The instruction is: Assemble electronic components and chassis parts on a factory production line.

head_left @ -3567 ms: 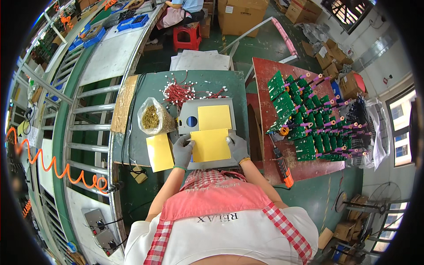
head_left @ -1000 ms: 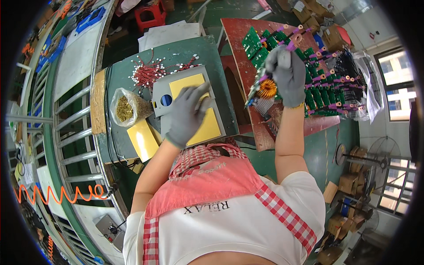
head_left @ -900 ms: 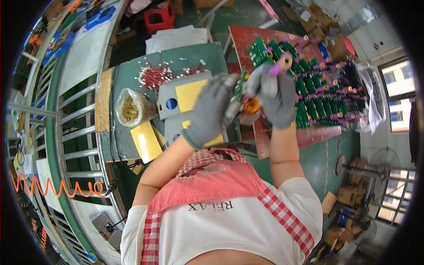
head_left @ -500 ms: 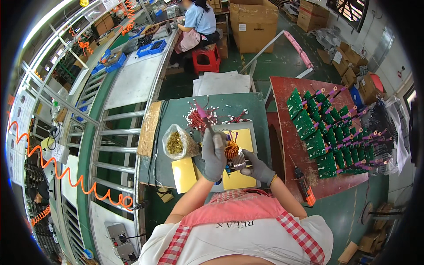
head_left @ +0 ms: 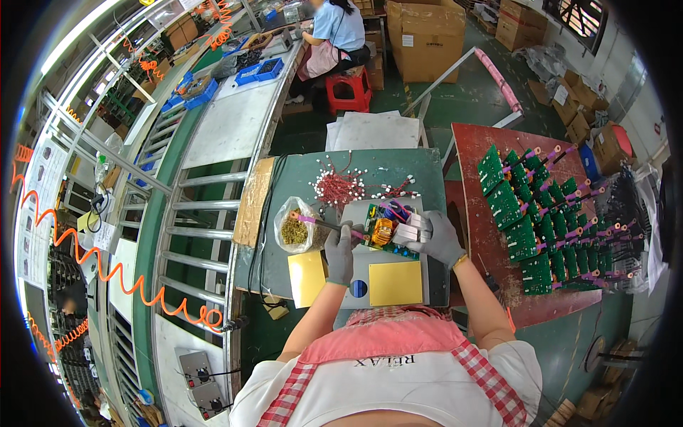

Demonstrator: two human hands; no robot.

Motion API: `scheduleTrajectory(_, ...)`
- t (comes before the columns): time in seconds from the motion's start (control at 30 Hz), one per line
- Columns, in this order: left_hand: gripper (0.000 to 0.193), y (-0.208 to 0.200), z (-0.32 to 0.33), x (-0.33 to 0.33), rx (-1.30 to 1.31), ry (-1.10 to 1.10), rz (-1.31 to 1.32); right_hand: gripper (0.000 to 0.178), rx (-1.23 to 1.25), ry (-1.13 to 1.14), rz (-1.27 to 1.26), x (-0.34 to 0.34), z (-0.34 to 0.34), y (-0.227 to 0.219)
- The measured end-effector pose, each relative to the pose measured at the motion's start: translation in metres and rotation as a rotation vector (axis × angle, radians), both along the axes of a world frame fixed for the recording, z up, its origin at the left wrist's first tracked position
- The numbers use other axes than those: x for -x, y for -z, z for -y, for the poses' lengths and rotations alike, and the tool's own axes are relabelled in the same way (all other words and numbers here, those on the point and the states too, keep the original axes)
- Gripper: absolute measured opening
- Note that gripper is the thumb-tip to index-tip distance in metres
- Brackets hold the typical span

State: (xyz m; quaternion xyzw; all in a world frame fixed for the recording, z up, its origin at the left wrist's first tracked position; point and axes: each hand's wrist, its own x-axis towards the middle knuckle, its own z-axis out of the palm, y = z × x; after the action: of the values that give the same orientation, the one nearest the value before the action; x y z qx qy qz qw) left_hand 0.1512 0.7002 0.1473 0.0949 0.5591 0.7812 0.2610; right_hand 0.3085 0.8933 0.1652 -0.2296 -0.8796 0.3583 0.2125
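Note:
In grey gloves, both my hands are over the small green worktable point(head_left: 284, 186). My left hand point(head_left: 340, 257) is closed on a short black cable point(head_left: 324, 224) with purple sleeves; its ring-terminal end points left, over a bag of small brass-coloured parts point(head_left: 293, 232). My right hand point(head_left: 442, 243) grips the right side of a circuit board point(head_left: 370, 226), by its silvery heat-sink blocks point(head_left: 408, 233). An orange-wound coil point(head_left: 384, 229) and a purple-blue part point(head_left: 396, 211) stand on the board. The board's underside is hidden.
Yellow sheets point(head_left: 395, 285) lie in front. Red wires with white connectors point(head_left: 338, 186) are piled behind. At right, a red table point(head_left: 469, 160) carries rows of green boards point(head_left: 523, 238) with upright cables. A roller conveyor point(head_left: 206, 236) runs along the left. A co-worker point(head_left: 334, 32) sits far ahead.
The board has turned from edge-on to face up and moved away from my body. The cable has swung from pointing away to pointing left. Both hands keep their holds.

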Motion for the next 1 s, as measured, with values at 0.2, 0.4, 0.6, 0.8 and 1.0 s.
scheduleTrajectory(0.2, 0.022, 0.06, 0.011, 0.018, 0.189, 0.06, 0.283, 0.084, -0.198, -0.106, 0.345, 0.021, -0.019, 0.018)
scheduleTrajectory(0.4, 0.019, 0.087, 0.023, 0.021, 0.283, 0.1, 0.402, 0.085, -0.242, -0.167, 0.457, 0.032, -0.02, 0.043)
scheduleTrajectory(0.6, 0.017, 0.096, 0.02, 0.014, 0.336, 0.0, 0.547, 0.085, -0.129, -0.144, 0.438, 0.027, -0.015, 0.059)
scheduleTrajectory(0.8, 0.015, 0.128, 0.036, 0.036, 0.31, 0.151, 0.449, 0.08, -0.121, -0.162, 0.308, 0.028, -0.023, 0.089)
scheduleTrajectory(1.0, 0.018, 0.098, 0.021, 0.029, 0.245, 0.041, 0.392, 0.078, -0.056, -0.136, 0.236, 0.034, -0.03, 0.076)
